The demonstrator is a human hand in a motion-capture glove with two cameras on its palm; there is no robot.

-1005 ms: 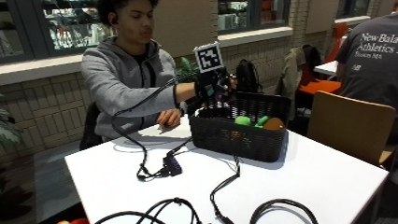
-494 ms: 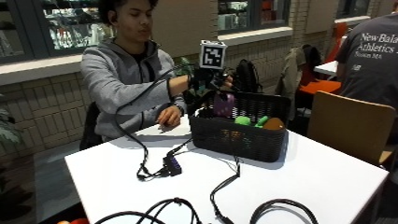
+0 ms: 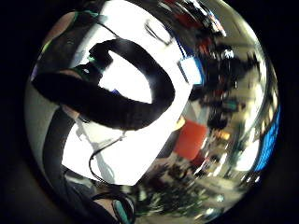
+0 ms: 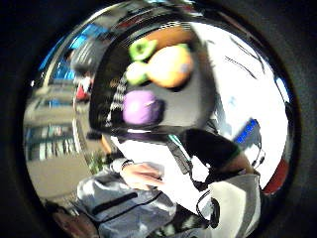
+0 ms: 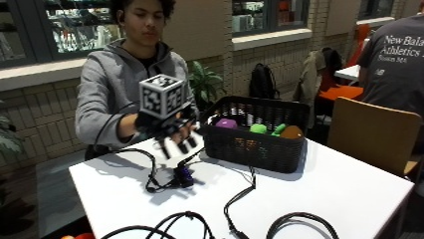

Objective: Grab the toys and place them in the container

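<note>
The gloved right hand (image 5: 173, 133) hangs empty, fingers loosely spread, beside the basket (image 5: 255, 144); its toys (image 5: 226, 123) look light, graspable whole.

Looks like a campus café or lounge, brick walls (image 5: 278, 64), big windows (image 5: 265, 15), white tables (image 5: 331, 194), wooden chair (image 5: 374, 129), backpack (image 5: 265, 82)

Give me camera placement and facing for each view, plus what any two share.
Outside view: across the table, facing the seated person; shows torso, gloved right hand raised beside the basket.
Thumb side palm view: on the right palm, looking at the basket, purple toy, orange toy; bare hand shows.
Little finger side palm view: same palm, facing the table; black strap crosses.
Shared: outside and thumb views both show the basket's toys.
</note>
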